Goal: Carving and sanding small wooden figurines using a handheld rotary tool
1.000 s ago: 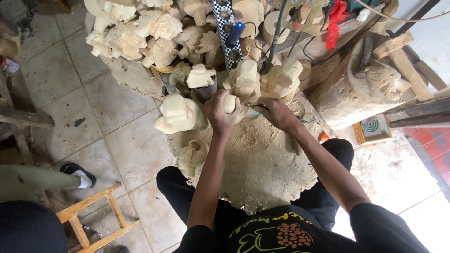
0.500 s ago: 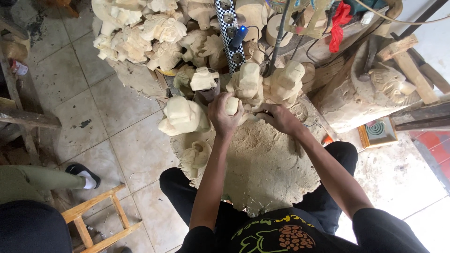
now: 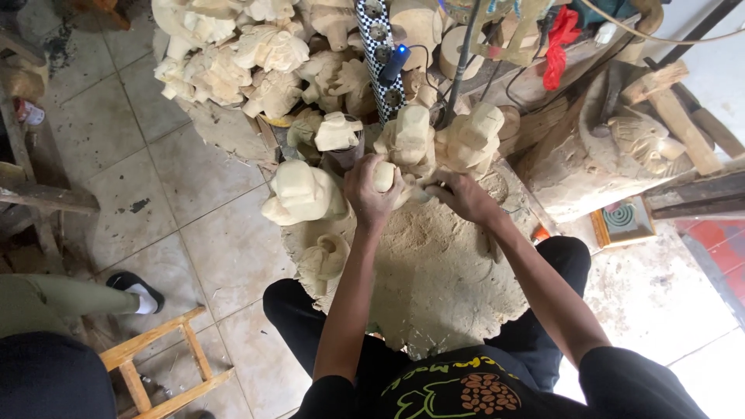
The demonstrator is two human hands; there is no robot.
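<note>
My left hand (image 3: 369, 194) is closed around a small pale wooden carving (image 3: 386, 175), held over a sawdust-covered mat (image 3: 434, 287) between my legs. My right hand (image 3: 460, 194) grips a small tool whose tip meets the carving; the tool itself is mostly hidden by the fingers. Pale carved wooden figures stand just beyond both hands, one (image 3: 410, 138) directly behind the held piece and one (image 3: 471, 138) to its right. A larger rough carving (image 3: 301, 194) lies left of my left hand.
A heap of unfinished pale carvings (image 3: 233, 54) fills the upper left. A wooden stool (image 3: 167, 365) and another person's leg and shoe (image 3: 136, 291) are at lower left. A carved wood block (image 3: 621, 147), timber pieces and a red cloth (image 3: 560, 35) sit at upper right. Tiled floor (image 3: 194, 233) surrounds.
Both hands stay on the small carving with only slight shifts. The view has drifted a little, so the scene sits slightly lower in frame.
</note>
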